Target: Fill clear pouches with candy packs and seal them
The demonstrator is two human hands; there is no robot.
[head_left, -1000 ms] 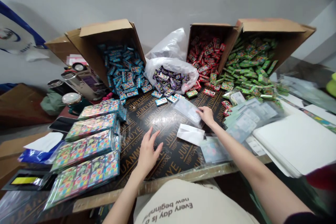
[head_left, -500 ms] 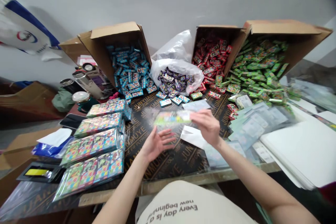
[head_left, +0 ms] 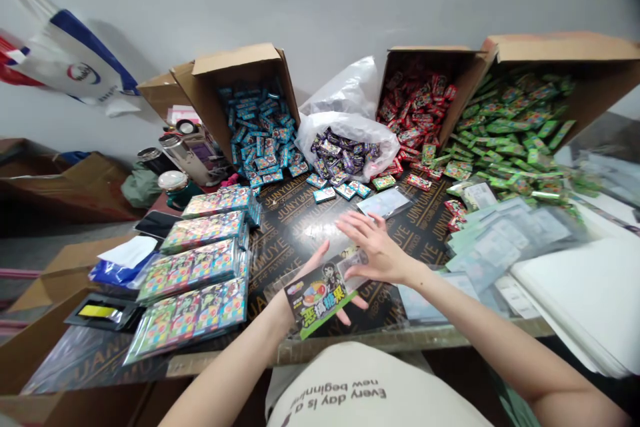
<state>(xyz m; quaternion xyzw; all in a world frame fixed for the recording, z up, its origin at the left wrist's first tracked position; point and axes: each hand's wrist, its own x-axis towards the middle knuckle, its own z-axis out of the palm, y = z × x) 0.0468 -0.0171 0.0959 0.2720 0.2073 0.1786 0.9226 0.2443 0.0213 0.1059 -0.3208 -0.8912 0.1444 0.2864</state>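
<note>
A flat candy packet [head_left: 320, 299] in clear film, with a dark and green printed card showing round candies, hangs tilted between my hands. My right hand [head_left: 375, 250] is at its right end, the thumb lying over the front face and the other fingers stretched out above the top edge. Behind the packet is my left hand [head_left: 356, 305], palm up with fingers spread; its thumb shows over the top edge and its fingertips below, while the packet covers the palm. Past my right fingertips, a clear pouch [head_left: 384, 201] lies on the dark printed board [head_left: 280, 247].
Stacks of packed sets [head_left: 200, 303] stand at left. Behind are cartons of blue [head_left: 260, 130], red [head_left: 415, 110] and green [head_left: 520, 127] small boxes, with a white bag [head_left: 345, 121] of purple ones. Flat clear bags [head_left: 495, 240] and white sheets [head_left: 575, 293] lie at right.
The packet has come down towards me and turned, so its printed front shows. My right hand has moved left, over my left hand, and its fingers have spread out.
</note>
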